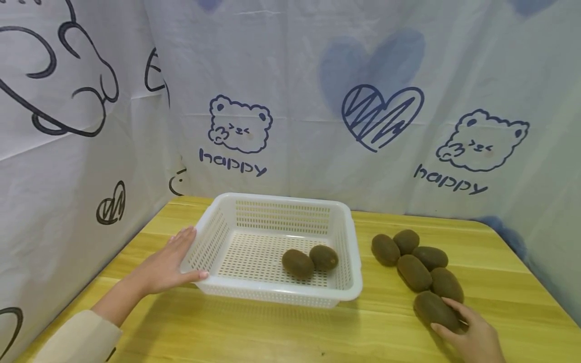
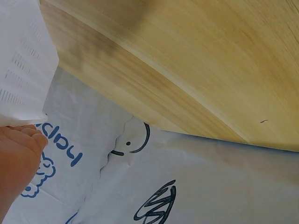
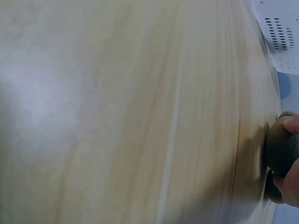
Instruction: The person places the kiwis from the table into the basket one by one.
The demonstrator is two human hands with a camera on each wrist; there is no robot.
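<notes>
In the head view, my left hand [image 1: 169,264] rests against the left side of a white plastic basket [image 1: 277,290], thumb on the front rim and fingers along the left rim. Two kiwis, one [image 1: 297,264] touching the other [image 1: 324,257], lie inside toward the basket's right. My right hand [image 1: 474,333] holds a brown kiwi [image 1: 436,310] between thumb and fingers, at the near end of a group of several kiwis [image 1: 414,273]. The right wrist view shows this held kiwi [image 3: 281,147] at its edge, partly covered by fingers.
The wooden table [image 1: 254,333] carries the basket and the loose kiwis right of it. Printed white cloth [image 1: 308,166] hangs behind the table and along its left side.
</notes>
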